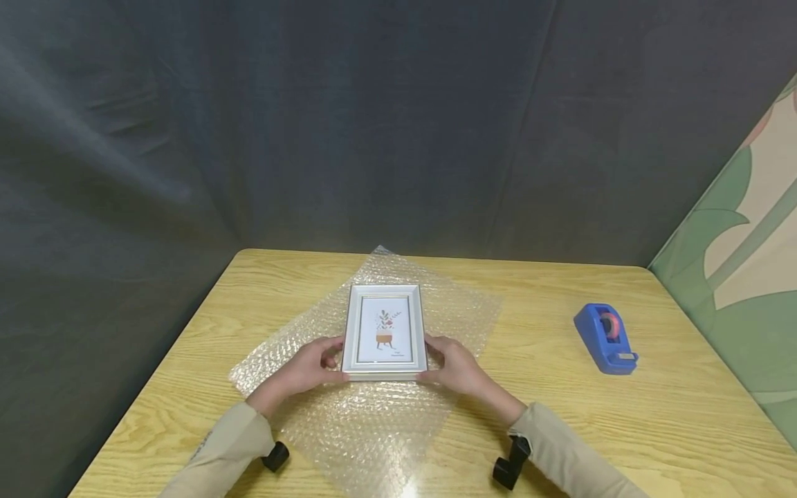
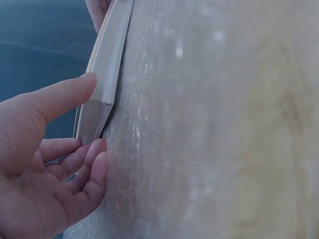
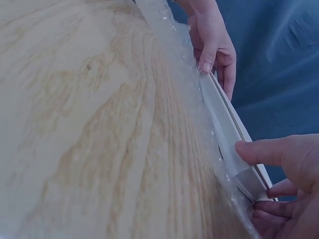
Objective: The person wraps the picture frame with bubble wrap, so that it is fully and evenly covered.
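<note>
A white picture frame (image 1: pixel 384 332) with a potted-plant print lies face up on a sheet of bubble wrap (image 1: pixel 367 415). At its near left corner my left hand (image 1: pixel 314 363) grips it, thumb on the near side and fingers against the left side. My right hand (image 1: pixel 454 365) holds the near right corner in the same way. In the left wrist view the thumb (image 2: pixel 75 94) presses the frame's edge (image 2: pixel 107 64), with the fingertips low by the bubble wrap. The right wrist view shows both hands at the frame's ends (image 3: pixel 224 124).
A blue tape dispenser (image 1: pixel 604 342) with a pink roll stands on the right of the wooden table (image 1: pixel 529 332). Dark cloth (image 1: pixel 386 124) hangs behind and to the left. A leaf-patterned panel (image 1: pixel 747 277) borders the right side. The bubble wrap lies turned at an angle.
</note>
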Available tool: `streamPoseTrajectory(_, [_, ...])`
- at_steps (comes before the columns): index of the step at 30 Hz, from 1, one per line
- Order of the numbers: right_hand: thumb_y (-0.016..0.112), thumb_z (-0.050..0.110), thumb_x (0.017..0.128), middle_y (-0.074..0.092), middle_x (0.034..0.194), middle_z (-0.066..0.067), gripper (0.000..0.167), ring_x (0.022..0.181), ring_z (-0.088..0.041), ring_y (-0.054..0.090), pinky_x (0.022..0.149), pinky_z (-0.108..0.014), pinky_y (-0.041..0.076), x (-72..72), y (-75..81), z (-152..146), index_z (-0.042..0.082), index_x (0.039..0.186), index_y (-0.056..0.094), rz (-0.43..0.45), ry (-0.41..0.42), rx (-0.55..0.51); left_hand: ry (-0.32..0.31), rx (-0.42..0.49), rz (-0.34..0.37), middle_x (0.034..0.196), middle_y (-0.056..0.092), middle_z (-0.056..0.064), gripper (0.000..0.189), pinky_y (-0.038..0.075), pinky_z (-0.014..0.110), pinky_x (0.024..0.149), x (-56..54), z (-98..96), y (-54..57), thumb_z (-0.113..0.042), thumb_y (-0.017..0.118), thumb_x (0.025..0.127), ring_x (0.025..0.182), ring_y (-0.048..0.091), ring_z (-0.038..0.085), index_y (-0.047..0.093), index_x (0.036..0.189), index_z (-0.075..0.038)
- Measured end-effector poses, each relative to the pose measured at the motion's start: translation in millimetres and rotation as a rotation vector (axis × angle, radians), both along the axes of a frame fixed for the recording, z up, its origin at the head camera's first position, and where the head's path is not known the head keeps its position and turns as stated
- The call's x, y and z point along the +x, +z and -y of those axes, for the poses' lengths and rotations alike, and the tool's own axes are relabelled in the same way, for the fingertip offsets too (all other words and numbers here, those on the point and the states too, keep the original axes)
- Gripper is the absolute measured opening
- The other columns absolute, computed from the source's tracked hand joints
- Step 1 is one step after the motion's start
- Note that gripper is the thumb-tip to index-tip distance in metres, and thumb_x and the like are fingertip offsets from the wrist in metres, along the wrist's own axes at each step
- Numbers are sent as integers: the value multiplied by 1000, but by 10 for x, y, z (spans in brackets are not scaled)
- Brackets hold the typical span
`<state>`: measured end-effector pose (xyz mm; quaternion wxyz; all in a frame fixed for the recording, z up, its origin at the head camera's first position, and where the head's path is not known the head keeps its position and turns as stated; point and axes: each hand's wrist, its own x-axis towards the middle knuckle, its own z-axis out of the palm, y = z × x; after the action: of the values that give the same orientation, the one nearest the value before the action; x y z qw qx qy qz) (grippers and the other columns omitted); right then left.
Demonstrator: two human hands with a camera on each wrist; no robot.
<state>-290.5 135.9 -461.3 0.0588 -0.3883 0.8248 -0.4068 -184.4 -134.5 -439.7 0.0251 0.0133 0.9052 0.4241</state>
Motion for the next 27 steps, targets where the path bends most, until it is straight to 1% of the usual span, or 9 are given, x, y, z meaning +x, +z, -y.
streamPoseTrajectory(3, [83,15,60,63,96,-9,79,72,-15,49,63,-25,44,1,-2,12,-2,128,48,7,-7,11,-3,5,-2,122,51,20,75,49,23,66,11,23,0,-12,77,69,79,53,16,41,133,2])
streamPoseTrajectory(5, [83,14,59,62,94,-9,77,72,-14,49,63,-24,45,5,3,15,-3,127,49,17,-4,4,-4,10,-3,122,50,21,75,49,25,69,18,42,-7,-12,77,69,80,53,16,41,133,4])
streamPoseTrajectory(9, [83,12,58,62,98,-12,76,79,-19,53,68,-29,49,2,13,17,-2,125,51,42,8,-22,2,38,-3,121,50,21,73,49,27,73,19,72,-36,-10,77,69,82,54,17,41,131,7])
streamPoseTrajectory(12, [84,12,56,63,100,-13,76,84,-23,55,71,-33,51,-6,6,17,-2,124,52,47,10,-36,14,68,5,119,51,21,73,49,27,73,13,82,-55,-10,78,69,84,54,18,42,130,8])
streamPoseTrajectory(16, [84,13,56,63,101,-12,75,88,-25,56,73,-35,51,-9,-5,23,-1,123,53,40,12,-41,19,103,16,118,52,21,74,49,28,73,10,95,-61,-9,78,68,85,54,20,41,129,9])
streamPoseTrajectory(19, [84,14,56,63,103,-13,76,92,-27,56,76,-38,51,-2,-17,34,-2,123,53,30,7,-41,28,121,29,112,54,19,75,50,28,74,28,107,-59,-9,78,67,86,55,21,40,130,9])
streamPoseTrajectory(24, [85,16,56,60,108,-17,79,98,-32,55,85,-45,47,13,-31,34,-5,124,51,23,-7,-38,41,152,44,101,56,15,75,50,28,75,50,119,-48,-7,78,68,89,55,24,39,130,10])
streamPoseTrajectory(27, [84,15,57,58,112,-20,81,102,-35,53,90,-49,43,12,-36,18,-4,127,48,-2,13,-30,36,169,46,98,56,15,76,50,28,75,48,121,-33,-7,78,68,89,54,25,38,130,10])
